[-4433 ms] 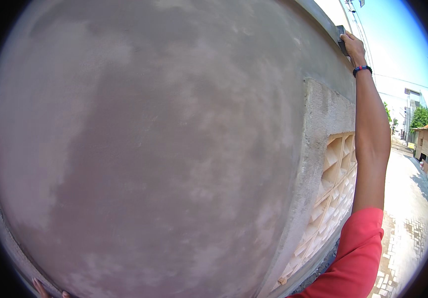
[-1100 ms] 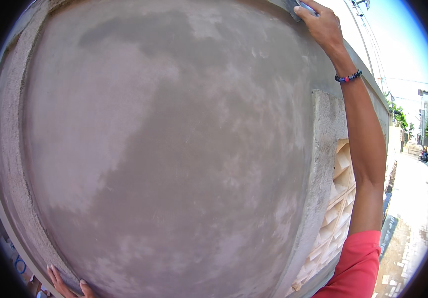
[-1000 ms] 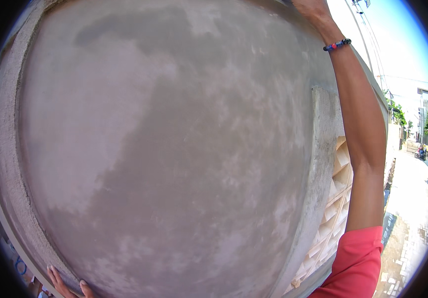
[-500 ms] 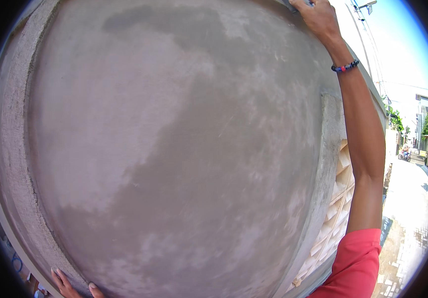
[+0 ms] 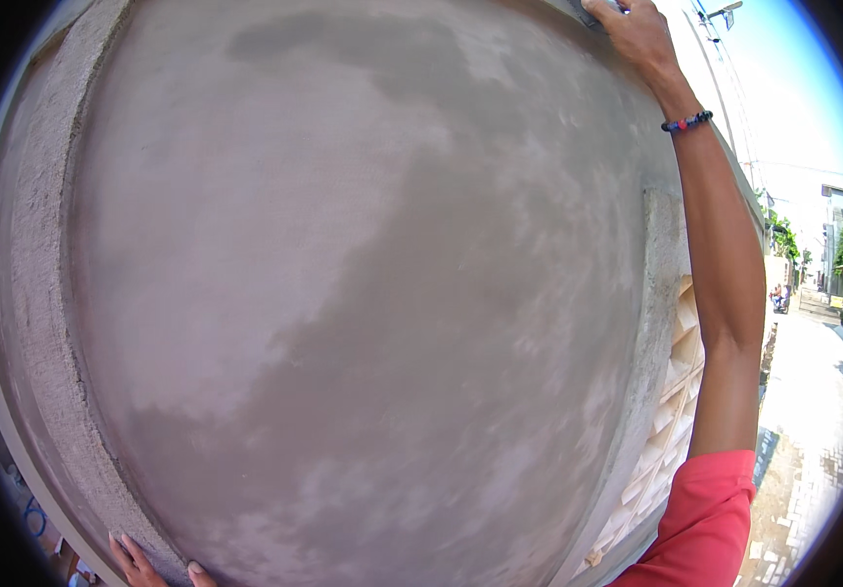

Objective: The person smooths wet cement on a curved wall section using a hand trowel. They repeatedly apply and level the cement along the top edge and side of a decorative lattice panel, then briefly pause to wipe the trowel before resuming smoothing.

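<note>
Wall: A broad grey plastered wall (image 5: pixel 411 323), mottled in paler and darker patches, fills most of the view, bowed by the wide lens.
Lane: A sunlit paved lane (image 5: pixel 803 401) runs off along the far right, beside the wall.
Raised band: A rough, grainy band (image 5: pixel 45 254) borders the smooth plaster on the left, curving down to the lower edge.
Right arm: The person's bare right forearm (image 5: pixel 725 254) stretches upward past the wall's right side, out of a red sleeve (image 5: pixel 700 514).
Lattice: Cream openwork blocks (image 5: pixel 661 440) sit low on the right, partly behind the arm, edged by a strip of rough concrete (image 5: pixel 664 240).
Right hand: At the top edge, the right hand (image 5: pixel 639 37) grips a tool, thumb uppermost and fingers curled; how tightly they press together cannot be told.
Left hand: At lower left, the left hand (image 5: pixel 142 567) rests on the raised band, thumb spread well apart from the fingers.
Tool: The small grey tool (image 5: pixel 584 12) is high at the wall's upper right, mostly cut off by the frame.
Bracelet: Dark beads with a red one (image 5: pixel 686 122) circle the right wrist.
</note>
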A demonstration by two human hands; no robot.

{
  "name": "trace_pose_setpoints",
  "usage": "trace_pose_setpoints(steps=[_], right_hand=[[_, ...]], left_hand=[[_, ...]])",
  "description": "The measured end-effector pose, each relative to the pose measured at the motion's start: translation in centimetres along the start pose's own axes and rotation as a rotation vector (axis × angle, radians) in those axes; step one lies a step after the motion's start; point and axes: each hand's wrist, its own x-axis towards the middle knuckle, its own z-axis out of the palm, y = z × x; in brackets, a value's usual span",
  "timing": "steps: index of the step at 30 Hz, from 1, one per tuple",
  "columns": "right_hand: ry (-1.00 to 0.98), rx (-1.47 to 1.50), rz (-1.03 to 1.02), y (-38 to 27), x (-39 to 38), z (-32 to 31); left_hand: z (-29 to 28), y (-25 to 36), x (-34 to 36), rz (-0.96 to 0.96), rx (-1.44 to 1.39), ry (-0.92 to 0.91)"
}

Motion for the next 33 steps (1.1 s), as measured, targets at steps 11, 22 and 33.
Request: trace_pose_setpoints(steps=[11,22,33], right_hand=[[-0.025,-0.191,0.075,1.9,-1.0,1.0],[0.035,-0.151,0.062,5.3,1.3,2.0],[-0.019,-0.149,0.192,4.8,3.4,1.7]], left_hand=[[-0.1,0.1,0.1,0.029,0.002,0.023],[0.0,-0.2,0.3,0.002,-0.013,-0.036],[0.1,-1.0,0.6,-0.010,-0.027,-0.108]])
